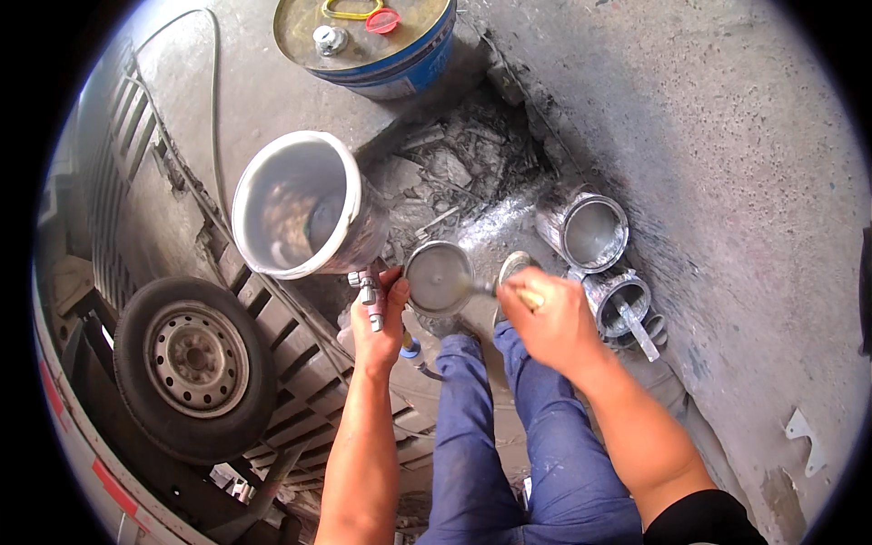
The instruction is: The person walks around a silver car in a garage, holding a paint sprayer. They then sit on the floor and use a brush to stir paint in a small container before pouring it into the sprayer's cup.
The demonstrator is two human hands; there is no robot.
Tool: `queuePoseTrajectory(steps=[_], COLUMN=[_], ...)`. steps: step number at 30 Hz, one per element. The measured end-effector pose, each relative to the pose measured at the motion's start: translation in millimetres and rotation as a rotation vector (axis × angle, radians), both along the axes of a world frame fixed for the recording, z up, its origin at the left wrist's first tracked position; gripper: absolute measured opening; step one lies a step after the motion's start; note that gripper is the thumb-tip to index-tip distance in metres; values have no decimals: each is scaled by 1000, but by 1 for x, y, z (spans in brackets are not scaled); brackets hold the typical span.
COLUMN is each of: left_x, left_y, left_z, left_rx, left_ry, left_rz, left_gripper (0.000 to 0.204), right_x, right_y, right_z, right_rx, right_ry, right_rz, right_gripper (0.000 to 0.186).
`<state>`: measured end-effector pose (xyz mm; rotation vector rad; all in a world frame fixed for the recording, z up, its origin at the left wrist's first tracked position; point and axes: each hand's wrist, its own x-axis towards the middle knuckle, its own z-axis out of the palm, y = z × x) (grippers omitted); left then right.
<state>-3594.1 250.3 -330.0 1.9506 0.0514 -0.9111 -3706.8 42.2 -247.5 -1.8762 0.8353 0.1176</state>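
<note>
Left hand (pixel 374 338) holds spray gun (pixel 367 292); right hand (pixel 554 322) grips wooden-handled tool (pixel 530 298); cup (pixel 440 243) between them.

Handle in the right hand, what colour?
The handle is pale yellow, partly covered by the fingers; head view shows it best.

Noted: tyred wheel (pixel 195 361) with holed rim at left; blue drum (pixel 368 53) at top, yellow handle (pixel 352 16) and red cap (pixel 382 21) on its lid; pale flat piece (pixel 803 443) far right.
</note>
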Motion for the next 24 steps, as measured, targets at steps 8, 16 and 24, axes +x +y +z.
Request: queuePoseTrajectory(steps=[8, 16, 24], left_x=[0, 13, 17], left_y=[-7, -1, 4], left_z=[3, 8, 11], left_rx=[-28, -24, -33], left_ry=[99, 161, 168], left_rz=[102, 86, 73], left_gripper=[35, 36, 33], right_x=[6, 17, 3], right_y=[17, 6, -13], right_z=[-18, -23, -11], right_rx=[-114, -166, -92], right_ry=[-435, -425, -501], right_rz=[374, 269, 395], right_gripper=[13, 14, 13])
